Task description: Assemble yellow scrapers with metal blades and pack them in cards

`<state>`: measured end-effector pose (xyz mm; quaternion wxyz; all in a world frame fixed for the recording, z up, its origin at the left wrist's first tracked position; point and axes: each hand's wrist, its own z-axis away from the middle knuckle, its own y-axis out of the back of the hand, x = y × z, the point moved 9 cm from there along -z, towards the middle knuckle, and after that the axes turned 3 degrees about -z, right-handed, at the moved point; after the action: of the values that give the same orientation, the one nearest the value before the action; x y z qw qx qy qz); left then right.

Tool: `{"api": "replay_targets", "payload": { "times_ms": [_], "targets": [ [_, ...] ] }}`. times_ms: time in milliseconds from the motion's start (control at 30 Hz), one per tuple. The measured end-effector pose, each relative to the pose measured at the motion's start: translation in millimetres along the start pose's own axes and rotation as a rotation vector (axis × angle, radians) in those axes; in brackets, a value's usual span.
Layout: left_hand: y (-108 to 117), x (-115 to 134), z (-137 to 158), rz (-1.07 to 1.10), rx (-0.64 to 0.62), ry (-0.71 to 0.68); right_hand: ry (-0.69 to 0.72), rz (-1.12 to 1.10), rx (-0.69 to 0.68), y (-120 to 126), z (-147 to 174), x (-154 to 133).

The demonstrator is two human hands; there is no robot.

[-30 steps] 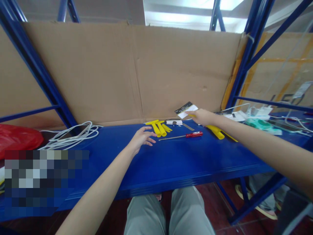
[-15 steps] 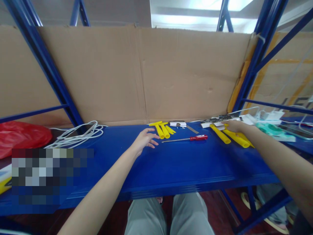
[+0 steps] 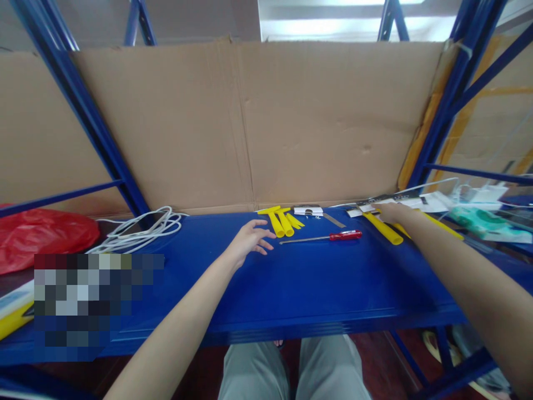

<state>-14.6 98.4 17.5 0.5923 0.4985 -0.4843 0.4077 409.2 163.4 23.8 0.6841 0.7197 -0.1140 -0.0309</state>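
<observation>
My left hand point(image 3: 252, 244) hovers above the blue tabletop with its fingers spread and nothing in them. Just beyond its fingertips lie yellow T-shaped plastic handles point(image 3: 277, 223) and a small forked yellow piece point(image 3: 295, 221). A screwdriver point(image 3: 345, 235) with a red grip lies to the right of them, its shaft pointing left. My right hand point(image 3: 391, 213) is low among another group of yellow handles point(image 3: 385, 229) and a white-and-black card-like piece point(image 3: 357, 212) at the back right. Its fingers are largely hidden, so their grip cannot be made out.
A thin metal strip point(image 3: 334, 220) and a small white-and-dark box point(image 3: 308, 211) lie by the cardboard wall point(image 3: 325, 122). White cable point(image 3: 154, 230) and a red bag point(image 3: 45, 233) are at left. Green-and-white packaging point(image 3: 478, 219) is at right. Blue posts point(image 3: 95, 128) frame the bench.
The view has shifted slightly. My right hand has moved a little among the yellow handles at right, and my forearm now covers more of them. My left hand stays spread in about the same place.
</observation>
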Motion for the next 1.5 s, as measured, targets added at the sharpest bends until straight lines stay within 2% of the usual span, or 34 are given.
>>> {"api": "replay_targets", "payload": {
  "times_ms": [67,200,400,533,633,767,833,933,1033,1133,1267,1400,1500],
  "targets": [
    [-1.6,-0.2,0.0,0.002,-0.015,-0.004,-0.049,0.022,-0.053,-3.3,3.9,-0.9],
    [-5.1,1.1,0.5,0.010,-0.043,-0.020,-0.094,0.008,-0.051,1.1,12.5,-7.5],
    [-7.2,3.7,3.2,-0.002,-0.041,-0.009,-0.085,0.021,-0.064,2.7,11.7,-10.7],
    [-7.8,6.3,3.4,-0.013,-0.040,-0.025,-0.066,0.018,-0.033,10.7,9.9,-7.7],
    [-3.2,7.8,1.2,-0.066,0.012,-0.063,-0.106,0.005,0.020,22.7,11.2,-1.5],
    [5.2,7.9,-4.9,-0.265,0.115,-0.167,-0.161,-0.036,0.136,42.9,16.4,-2.2],
    [6.3,11.4,-6.4,-0.409,0.160,-0.281,-0.157,-0.078,0.224,53.7,19.3,-10.5],
    [-1.9,15.2,-5.9,-0.609,0.147,-0.439,-0.135,-0.190,0.379,65.6,23.2,-28.1],
    [-7.5,15.7,-5.0,-0.750,0.147,-0.507,-0.111,-0.379,0.542,66.8,28.8,-43.3],
    [-10.6,15.3,-4.7,-0.832,0.154,-0.544,-0.066,-0.584,0.649,56.2,36.9,-53.8],
    [-21.3,12.1,-2.9,-0.939,0.105,-0.626,0.099,-0.634,0.529,38.9,41.0,-76.8],
    [-33.2,0.6,-5.4,-1.013,-0.020,-0.603,0.132,-0.726,0.454,36.7,43.3,-86.0],
    [-38.1,-3.3,-7.1,-1.016,-0.096,-0.594,0.194,-0.683,0.389,34.8,43.4,-99.5]
  ]
}}
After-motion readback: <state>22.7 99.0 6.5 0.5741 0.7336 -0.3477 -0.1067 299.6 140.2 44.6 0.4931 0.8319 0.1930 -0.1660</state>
